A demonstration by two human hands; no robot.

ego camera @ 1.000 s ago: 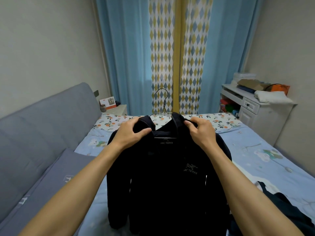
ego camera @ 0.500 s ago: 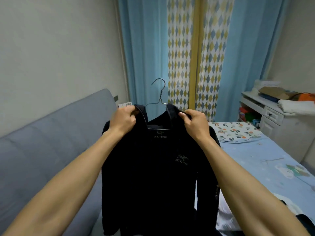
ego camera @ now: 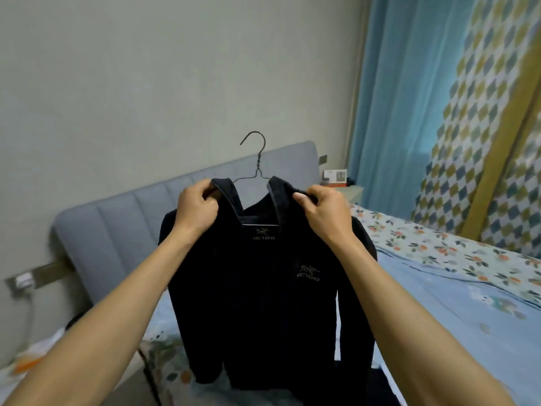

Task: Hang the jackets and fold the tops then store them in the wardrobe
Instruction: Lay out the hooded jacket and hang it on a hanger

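The black jacket [ego camera: 263, 288] hangs on a wire hanger [ego camera: 257, 162] at the centre of the frame, held up in the air in front of the grey headboard [ego camera: 123, 230]. The left hand [ego camera: 197, 210] grips the collar edge at the jacket's left shoulder, fingers curled round the fabric. The right hand [ego camera: 323, 213] pinches the collar edge at the right shoulder, thumb pressed on top. The hanger hook rises between and above both hands. The jacket body and sleeves hang below the hands, over the blue bed sheet [ego camera: 439, 303] at lower right. Blue curtains [ego camera: 404, 98] fill the upper right.
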